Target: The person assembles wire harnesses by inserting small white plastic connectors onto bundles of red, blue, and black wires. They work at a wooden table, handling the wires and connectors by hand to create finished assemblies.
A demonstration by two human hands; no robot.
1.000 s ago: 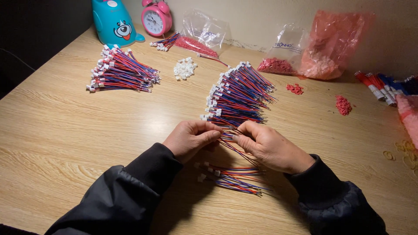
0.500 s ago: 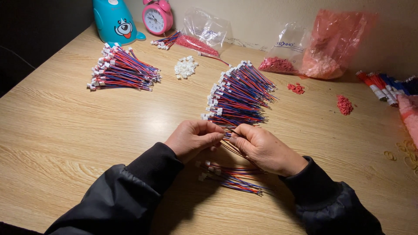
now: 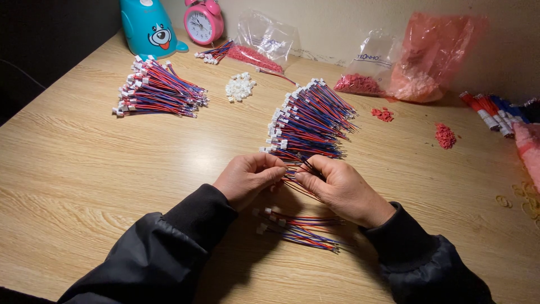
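My left hand (image 3: pixel 247 177) and my right hand (image 3: pixel 337 188) meet over the wooden table (image 3: pixel 84 169), both pinching a few thin red, blue and black wires (image 3: pixel 297 175) between their fingertips. Right behind the hands lies a big pile of the same wires with white connectors (image 3: pixel 306 124). A small bunch of wires (image 3: pixel 301 228) lies just below the hands, between my black sleeves.
A second wire pile (image 3: pixel 157 93) lies at the far left. Behind are a heap of white connectors (image 3: pixel 240 87), a teal toy (image 3: pixel 149 28), a pink alarm clock (image 3: pixel 203 22), clear bags (image 3: pixel 264 45) and a pink bag (image 3: pixel 430 56) with red parts. Loose red parts (image 3: pixel 444 135) and rubber bands (image 3: pixel 520 202) lie at the right.
The hands have barely shifted, still working the few wires between the fingertips. The piles have not moved.
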